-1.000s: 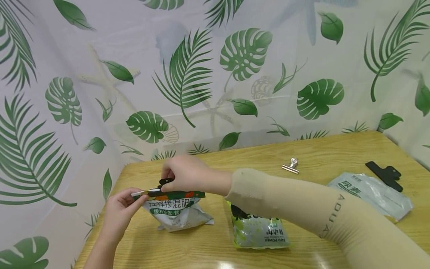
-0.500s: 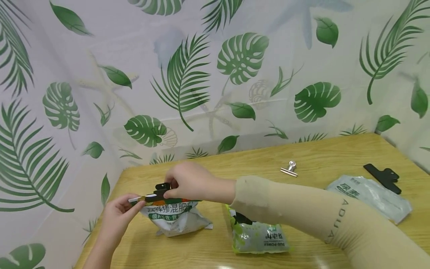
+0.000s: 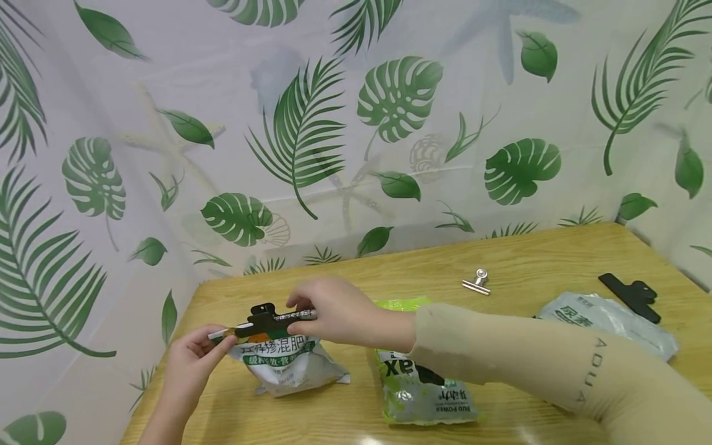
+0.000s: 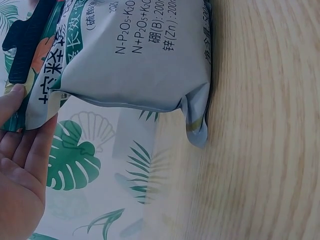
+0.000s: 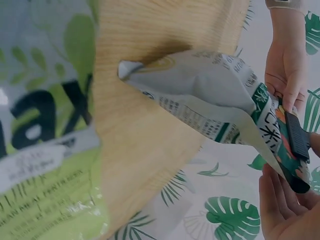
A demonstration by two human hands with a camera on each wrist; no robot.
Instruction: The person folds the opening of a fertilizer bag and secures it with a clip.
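A white fertilizer bag [image 3: 286, 368] with its top rolled over stands at the left of the table. A black bag clip [image 3: 262, 316] is clamped along that rolled top, its handle upward. My left hand [image 3: 189, 358] pinches the left end of the roll between thumb and fingers. At the right end, my right hand [image 3: 342, 312] pinches the bag's top just beside the clip. In the left wrist view, the left thumb lies by the end of the clip [image 4: 27, 42]. The right wrist view shows the right fingers [image 5: 272, 195] behind the bag's top corner.
A green and grey bag [image 3: 428, 395] lies under my right forearm, partly hidden by it. Farther right is a pale flat bag [image 3: 623, 321] with another black clip [image 3: 631, 295] by it. A metal clip [image 3: 477, 282] lies near the back. Printed cloth [image 3: 334, 142] hangs behind the table.
My right hand has let go of the black clip and slid right to the end of the rolled top. The clip now shows uncovered on the bag. The left hand keeps its hold.
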